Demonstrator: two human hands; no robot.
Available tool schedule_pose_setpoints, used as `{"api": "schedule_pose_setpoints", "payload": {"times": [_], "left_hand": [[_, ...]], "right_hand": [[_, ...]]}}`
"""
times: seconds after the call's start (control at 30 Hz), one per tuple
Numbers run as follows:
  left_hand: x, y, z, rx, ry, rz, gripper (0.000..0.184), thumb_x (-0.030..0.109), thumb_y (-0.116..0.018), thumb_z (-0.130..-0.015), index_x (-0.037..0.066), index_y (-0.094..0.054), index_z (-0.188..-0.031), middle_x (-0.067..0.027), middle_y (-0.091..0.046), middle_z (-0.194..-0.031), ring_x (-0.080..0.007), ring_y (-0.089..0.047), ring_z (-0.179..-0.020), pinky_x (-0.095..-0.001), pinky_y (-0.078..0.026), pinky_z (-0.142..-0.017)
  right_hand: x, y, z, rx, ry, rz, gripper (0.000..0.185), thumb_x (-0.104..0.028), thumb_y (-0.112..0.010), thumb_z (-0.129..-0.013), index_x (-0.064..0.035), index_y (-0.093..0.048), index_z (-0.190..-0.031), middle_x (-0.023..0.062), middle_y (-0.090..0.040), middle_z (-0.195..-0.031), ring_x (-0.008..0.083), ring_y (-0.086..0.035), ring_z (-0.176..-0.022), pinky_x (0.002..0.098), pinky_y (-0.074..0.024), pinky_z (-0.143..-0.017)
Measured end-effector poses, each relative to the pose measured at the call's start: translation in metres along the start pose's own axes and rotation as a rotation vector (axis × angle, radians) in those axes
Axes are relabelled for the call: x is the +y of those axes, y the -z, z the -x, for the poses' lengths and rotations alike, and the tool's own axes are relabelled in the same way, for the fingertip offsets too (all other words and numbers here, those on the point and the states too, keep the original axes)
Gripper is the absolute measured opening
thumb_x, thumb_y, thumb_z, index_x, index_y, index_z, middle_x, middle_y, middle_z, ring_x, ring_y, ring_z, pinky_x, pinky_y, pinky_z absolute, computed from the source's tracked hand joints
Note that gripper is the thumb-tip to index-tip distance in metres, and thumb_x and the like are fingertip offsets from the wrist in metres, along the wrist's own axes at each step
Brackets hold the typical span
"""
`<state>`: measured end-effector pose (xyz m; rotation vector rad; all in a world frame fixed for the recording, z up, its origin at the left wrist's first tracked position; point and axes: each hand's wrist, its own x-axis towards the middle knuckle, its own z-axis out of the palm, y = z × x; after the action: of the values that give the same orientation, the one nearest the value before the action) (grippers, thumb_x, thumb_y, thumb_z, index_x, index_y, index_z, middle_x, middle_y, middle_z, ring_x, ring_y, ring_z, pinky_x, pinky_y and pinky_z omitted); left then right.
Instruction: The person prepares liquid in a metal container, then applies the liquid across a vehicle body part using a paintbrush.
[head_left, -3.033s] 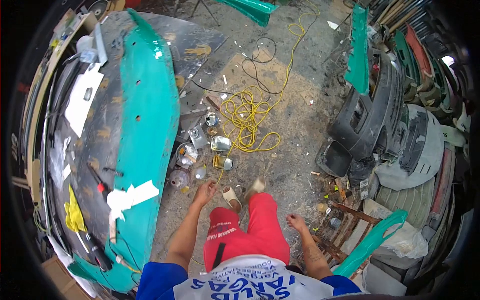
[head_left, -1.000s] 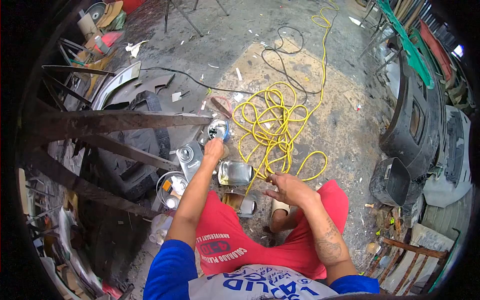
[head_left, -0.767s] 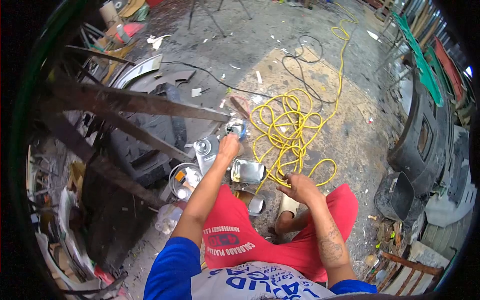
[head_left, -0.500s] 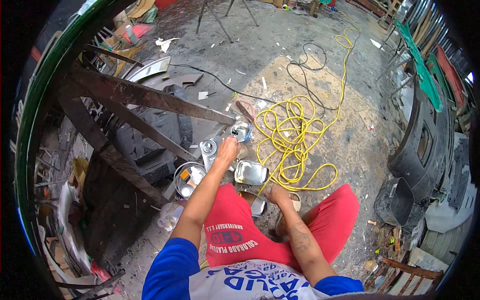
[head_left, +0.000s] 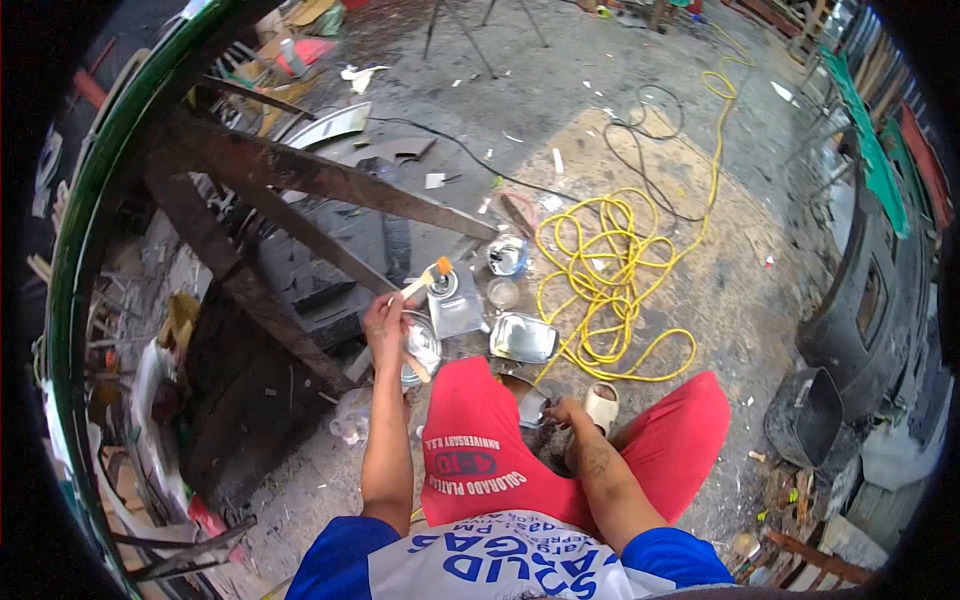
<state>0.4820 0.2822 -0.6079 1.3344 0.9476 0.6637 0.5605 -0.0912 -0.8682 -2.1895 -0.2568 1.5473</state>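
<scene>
My left hand (head_left: 383, 322) is closed on a paintbrush (head_left: 420, 283) with a pale handle and an orange head. The head hangs over the round opening of a rectangular metal can (head_left: 457, 310). Below it, a round tub (head_left: 421, 345) holds white contents and a pale wooden stick (head_left: 417, 368). My right hand (head_left: 570, 413) grips the edge of a cut-open metal tin (head_left: 525, 398), partly hidden by my knee. A second open tin (head_left: 523, 338), shiny inside, stands just beyond. A small clear cup (head_left: 502, 292) and a round blue-sided can (head_left: 507, 255) stand farther out.
A tangled yellow hose or cord (head_left: 610, 290) lies to the right of the tins. Dark metal stand legs (head_left: 330, 180) slant in from the left. Black car bumpers (head_left: 855, 290) and a black bin (head_left: 805, 415) stand at right. Paper scraps litter the floor.
My left hand has moved from beside the round blue-sided can left to the tub, and now holds the paintbrush. My right hand is slightly lower, at the cut-open tin. The view has shifted.
</scene>
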Motion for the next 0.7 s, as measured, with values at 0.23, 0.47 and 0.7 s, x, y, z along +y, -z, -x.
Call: {"api": "schedule_pose_setpoints", "payload": {"times": [0.23, 0.47, 0.7], "left_hand": [[-0.009, 0.059, 0.053, 0.311, 0.106, 0.586, 0.016, 0.016, -0.057, -0.098, 0.006, -0.053, -0.11, -0.0172, -0.068, -0.099, -0.0166, -0.06, -0.063, -0.0249, -0.046, -0.052], [-0.06, 0.098, 0.043, 0.271, 0.219, 0.816, 0.018, 0.014, -0.051, -0.098, -0.001, -0.056, -0.106, -0.0093, -0.063, -0.096, -0.0142, -0.055, -0.067, -0.0241, -0.045, -0.057], [-0.032, 0.096, 0.088, 0.087, 0.333, 0.401, 0.008, 0.012, -0.05, -0.096, 0.005, -0.052, -0.101, -0.0049, -0.057, -0.077, -0.0119, -0.049, -0.055, -0.0252, -0.038, -0.046]], "right_hand": [[0.009, -0.006, -0.02, 0.106, 0.022, -0.045, 0.041, -0.027, -0.078, -0.076, 0.0052, -0.064, -0.096, 0.0168, -0.064, -0.082, 0.0247, -0.066, -0.074, 0.0404, -0.0597, -0.054], [-0.029, 0.022, 0.035, -0.05, 0.069, -0.386, 0.05, -0.032, -0.077, -0.075, 0.0042, -0.058, -0.103, 0.0168, -0.062, -0.095, 0.0297, -0.063, -0.076, 0.0438, -0.0577, -0.053], [-0.049, 0.059, 0.023, -0.153, 0.184, 0.055, 0.046, -0.033, -0.076, -0.075, 0.0043, -0.061, -0.099, 0.0108, -0.064, -0.082, 0.0228, -0.064, -0.068, 0.0366, -0.0561, -0.056]]}}
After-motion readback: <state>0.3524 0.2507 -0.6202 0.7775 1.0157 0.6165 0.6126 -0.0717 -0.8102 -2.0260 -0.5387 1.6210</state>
